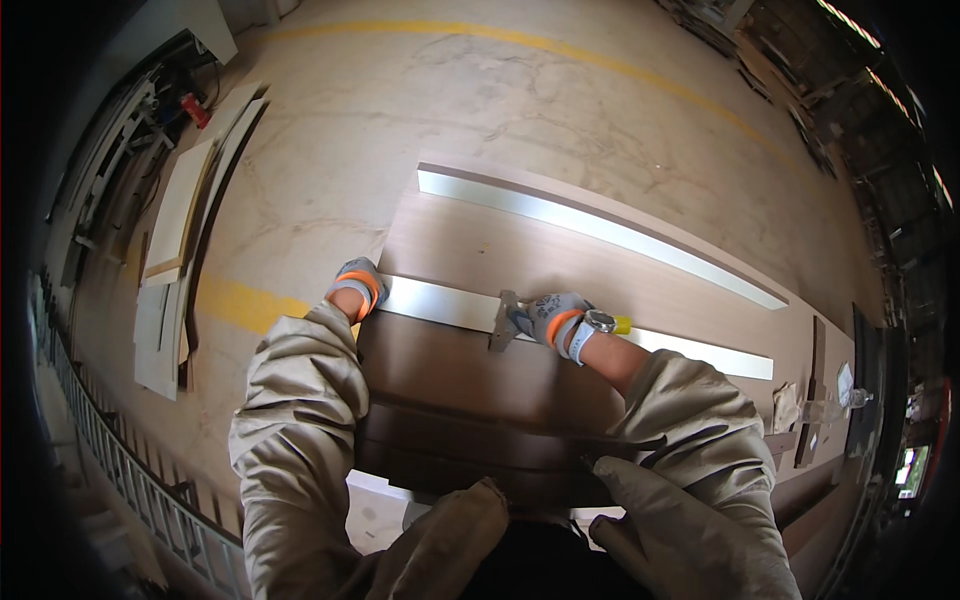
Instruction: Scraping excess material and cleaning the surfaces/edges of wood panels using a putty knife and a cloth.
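Observation:
A large brown panel (470,375) lies in front of me. Along its middle runs a shiny pale strip (440,302), with a second pale strip (590,230) near the panel's far edge. My left hand (361,282), in a grey glove with an orange cuff, is closed round the left end of the middle strip; its fingertips are partly hidden. In the same kind of glove, my right hand (556,316) grips a hammer. The hammer's dark metal head (503,321) lies across the strip, and its yellow handle end (622,325) shows beside my watch.
Pale boards (180,230) lean in a stack at the left, near a red object (195,110). A ladder-like metal frame (150,490) curves along the lower left. Plastic wrapping (825,408) lies at the panel's right end. A yellow line (480,30) crosses the concrete floor.

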{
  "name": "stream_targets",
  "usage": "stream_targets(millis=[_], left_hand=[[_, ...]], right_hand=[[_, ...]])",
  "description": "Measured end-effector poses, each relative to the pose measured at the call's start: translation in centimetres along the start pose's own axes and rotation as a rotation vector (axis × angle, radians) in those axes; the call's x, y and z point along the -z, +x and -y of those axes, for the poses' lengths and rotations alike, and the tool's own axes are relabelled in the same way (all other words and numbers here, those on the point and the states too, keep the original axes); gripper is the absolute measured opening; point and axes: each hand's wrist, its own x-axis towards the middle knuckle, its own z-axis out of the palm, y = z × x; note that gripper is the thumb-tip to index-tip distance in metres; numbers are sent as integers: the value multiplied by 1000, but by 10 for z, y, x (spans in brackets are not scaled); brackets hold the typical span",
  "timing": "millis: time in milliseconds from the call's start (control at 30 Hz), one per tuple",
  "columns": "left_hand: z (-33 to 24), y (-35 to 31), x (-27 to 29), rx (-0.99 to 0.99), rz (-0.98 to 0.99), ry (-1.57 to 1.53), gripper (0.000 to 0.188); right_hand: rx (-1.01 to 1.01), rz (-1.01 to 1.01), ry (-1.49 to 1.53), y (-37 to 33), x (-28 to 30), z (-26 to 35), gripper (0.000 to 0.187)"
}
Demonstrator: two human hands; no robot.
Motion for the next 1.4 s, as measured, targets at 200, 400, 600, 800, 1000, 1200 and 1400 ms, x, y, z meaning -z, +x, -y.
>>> stream_targets(millis=[200,400,600,800,1000,1200,1400], left_hand=[[3,7,-2,-14,41,-32,23],[25,-11,24,-437,139,117,23],[34,-23,16,-58,276,-840,53],[31,-41,39,-159,197,-580,39],[30,-54,48,-149,209,-536,45],[55,-38,34,-60,-126,-671,60],[50,-60,38,89,-131,-649,49]], right_hand=[[37,-114,88,25,15,51,50],[167,-270,120,46,31,84,49],[99,-254,122,73,54,129,49],[158,-328,47,86,60,150,52],[61,-363,114,100,40,153,54],[-93,-258,624,98,52,134,61],[-153,14,1160,45,37,35,46]])
